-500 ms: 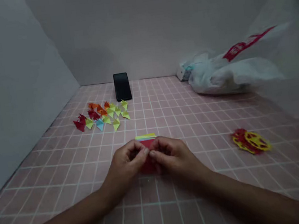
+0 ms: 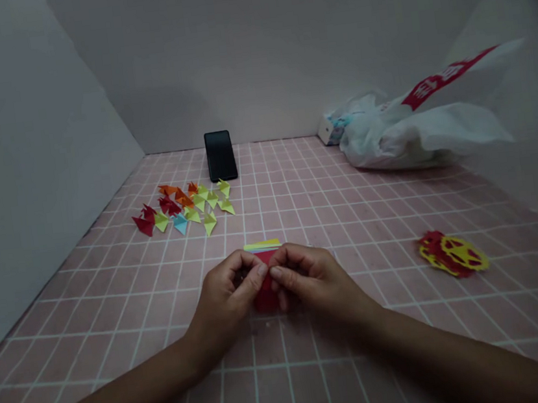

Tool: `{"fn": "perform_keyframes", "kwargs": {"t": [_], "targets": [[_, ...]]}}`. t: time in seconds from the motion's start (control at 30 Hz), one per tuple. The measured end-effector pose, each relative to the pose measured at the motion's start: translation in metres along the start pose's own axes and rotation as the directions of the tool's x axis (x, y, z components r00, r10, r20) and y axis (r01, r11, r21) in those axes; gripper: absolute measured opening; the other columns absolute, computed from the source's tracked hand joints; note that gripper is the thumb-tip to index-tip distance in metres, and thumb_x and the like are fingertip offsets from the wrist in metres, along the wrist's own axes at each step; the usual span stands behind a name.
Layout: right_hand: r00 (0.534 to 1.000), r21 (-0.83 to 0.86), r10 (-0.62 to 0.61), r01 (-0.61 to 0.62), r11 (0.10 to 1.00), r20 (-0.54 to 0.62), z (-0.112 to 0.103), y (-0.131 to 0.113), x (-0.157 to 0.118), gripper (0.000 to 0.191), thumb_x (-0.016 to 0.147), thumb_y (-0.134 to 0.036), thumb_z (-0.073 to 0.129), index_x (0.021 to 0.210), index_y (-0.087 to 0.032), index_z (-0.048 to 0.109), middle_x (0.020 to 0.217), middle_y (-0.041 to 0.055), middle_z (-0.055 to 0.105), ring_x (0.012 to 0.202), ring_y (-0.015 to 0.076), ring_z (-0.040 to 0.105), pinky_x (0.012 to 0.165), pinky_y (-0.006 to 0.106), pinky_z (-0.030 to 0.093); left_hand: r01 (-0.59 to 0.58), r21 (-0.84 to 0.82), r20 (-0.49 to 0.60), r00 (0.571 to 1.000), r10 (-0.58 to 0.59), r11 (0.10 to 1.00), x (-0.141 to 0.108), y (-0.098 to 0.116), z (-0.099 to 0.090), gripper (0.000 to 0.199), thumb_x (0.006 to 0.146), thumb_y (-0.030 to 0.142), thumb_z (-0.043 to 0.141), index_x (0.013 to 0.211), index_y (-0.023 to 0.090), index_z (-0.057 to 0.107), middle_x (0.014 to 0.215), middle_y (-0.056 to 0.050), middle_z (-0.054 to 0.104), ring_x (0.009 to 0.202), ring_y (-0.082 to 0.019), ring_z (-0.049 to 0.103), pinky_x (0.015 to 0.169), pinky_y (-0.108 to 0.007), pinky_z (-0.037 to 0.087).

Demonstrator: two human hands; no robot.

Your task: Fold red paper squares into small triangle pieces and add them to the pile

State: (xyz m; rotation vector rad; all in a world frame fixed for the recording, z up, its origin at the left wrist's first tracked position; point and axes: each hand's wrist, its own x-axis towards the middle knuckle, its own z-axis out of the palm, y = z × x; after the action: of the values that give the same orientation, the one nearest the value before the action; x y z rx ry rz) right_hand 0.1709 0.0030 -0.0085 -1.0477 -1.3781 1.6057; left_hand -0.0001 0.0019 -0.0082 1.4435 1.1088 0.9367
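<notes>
Side by side at the middle of the table, my left hand [image 2: 234, 284] and my right hand [image 2: 305, 275] are closed, thumbs and fingertips pinched close together. Between them is red paper [image 2: 265, 301], largely covered by the fingers; its folds cannot be made out. Just beyond the fingertips, yellow and pale edges of a stack of coloured paper [image 2: 262, 246] stick out. Farther off to the left lie several small folded paper pieces [image 2: 184, 205] in red, orange, yellow-green and light blue.
A black phone [image 2: 220, 155] leans upright at the back. To the right lies a pile of red and yellow paper cut-outs [image 2: 452, 254]. A white plastic bag [image 2: 398, 133] and a small box [image 2: 327, 130] sit at the back right. Pale walls [image 2: 241, 54] enclose the pink tiled-pattern surface [image 2: 272, 390].
Both hands stay in nearly the same place, still pinched together. Only slight finger movement shows around the red paper; the right fingers shift a little.
</notes>
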Motion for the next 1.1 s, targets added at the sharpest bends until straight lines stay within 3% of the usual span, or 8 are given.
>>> {"fn": "perform_keyframes", "kwargs": {"t": [0.47, 0.67, 0.9, 1.0, 1.1], "targets": [[0.985, -0.185, -0.164, 0.153, 0.971, -0.046, -0.0018, 0.0041, 0.0011, 0.014, 0.091, -0.021, 0.055, 0.078, -0.018, 0.058, 0.07, -0.0016, 0.059, 0.062, 0.0109, 0.053, 0.059, 0.024, 0.042, 0.001, 0.009, -0.004, 1.0, -0.001, 1.0, 0.0018, 0.0008, -0.001, 0.011, 0.088, 0.028, 0.059, 0.084, 0.017, 0.06, 0.076, 0.001, 0.061, 0.068, -0.012, 0.056, 0.063, -0.024, 0.047], [0.981, -0.218, -0.192, 0.183, 0.959, -0.019, -0.0032, 0.0004, 0.0023, 0.021, 0.093, -0.025, 0.054, 0.074, -0.018, 0.053, 0.07, -0.0024, 0.054, 0.062, 0.0104, 0.048, 0.058, 0.023, 0.039, -0.12, 0.186, -0.013, 0.992, 0.124, 0.975, 0.0002, 0.0007, -0.0008, 0.006, 0.086, 0.021, 0.059, 0.083, 0.018, 0.063, 0.078, 0.0, 0.064, 0.07, -0.013, 0.06, 0.065, -0.024, 0.048], [0.926, -0.448, -0.377, 0.347, 0.824, 0.025, -0.0064, -0.0039, -0.0004, 0.02, 0.094, -0.019, 0.049, 0.075, -0.018, 0.053, 0.069, -0.0016, 0.053, 0.063, 0.0114, 0.049, 0.059, 0.025, 0.037, -0.066, 0.121, 0.07, 0.996, 0.058, 0.99, 0.0, 0.003, -0.0019, 0.009, 0.087, 0.025, 0.06, 0.087, 0.017, 0.066, 0.082, -0.002, 0.068, 0.074, -0.016, 0.062, 0.069, -0.028, 0.05], [0.94, -0.356, -0.341, 0.318, 0.879, -0.003, -0.0085, 0.0006, 0.0007, 0.02, 0.097, -0.022, 0.046, 0.079, -0.018, 0.055, 0.071, -0.0009, 0.055, 0.063, 0.0117, 0.051, 0.06, 0.025, 0.04, -0.101, 0.169, 0.031, 0.995, 0.097, 0.98, 0.0002, 0.0033, -0.003, 0.011, 0.087, 0.025, 0.061, 0.081, 0.017, 0.065, 0.078, -0.002, 0.066, 0.071, -0.015, 0.06, 0.067, -0.028, 0.048], [0.967, -0.227, -0.247, 0.229, 0.947, -0.056, -0.009, 0.0031, 0.0021, 0.019, 0.099, -0.029, 0.047, 0.087, -0.019, 0.058, 0.074, -0.0002, 0.059, 0.062, 0.0114, 0.052, 0.058, 0.024, 0.042, -0.194, 0.256, -0.029, 0.978, 0.208, 0.947, -0.0003, 0.003, -0.0038, 0.007, 0.087, 0.019, 0.06, 0.081, 0.017, 0.064, 0.078, -0.002, 0.066, 0.071, -0.014, 0.06, 0.066, -0.027, 0.047]]}}
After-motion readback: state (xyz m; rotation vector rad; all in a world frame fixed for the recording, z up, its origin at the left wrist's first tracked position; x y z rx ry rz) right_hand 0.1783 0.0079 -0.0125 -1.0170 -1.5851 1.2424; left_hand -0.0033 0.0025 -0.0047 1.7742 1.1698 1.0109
